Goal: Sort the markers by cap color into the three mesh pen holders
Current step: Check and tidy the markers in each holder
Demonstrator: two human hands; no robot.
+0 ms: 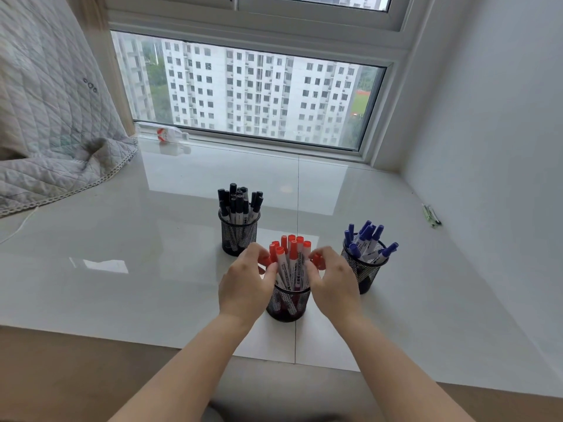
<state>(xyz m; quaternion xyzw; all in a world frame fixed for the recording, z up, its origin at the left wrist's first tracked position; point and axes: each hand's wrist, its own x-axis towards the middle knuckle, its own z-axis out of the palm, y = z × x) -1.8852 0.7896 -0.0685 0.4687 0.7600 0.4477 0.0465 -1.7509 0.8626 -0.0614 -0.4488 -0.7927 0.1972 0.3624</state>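
Three black mesh pen holders stand on the white windowsill. The nearest holder (288,306) is full of red-capped markers (289,260). My left hand (246,281) curls round the red markers from the left, and my right hand (330,284) curls round them from the right. A red cap shows by each hand's fingertips. The holder at the back (239,236) contains several black-capped markers (239,201). In the holder on the right (364,269) sit several blue-capped markers (367,239), one leaning out to the right.
A quilted grey blanket (51,123) covers the left end of the sill. A clear plastic bottle (164,135) lies by the window frame. Thin green pens (431,214) lie against the right wall. The sill's front edge (122,339) drops to a brown floor.
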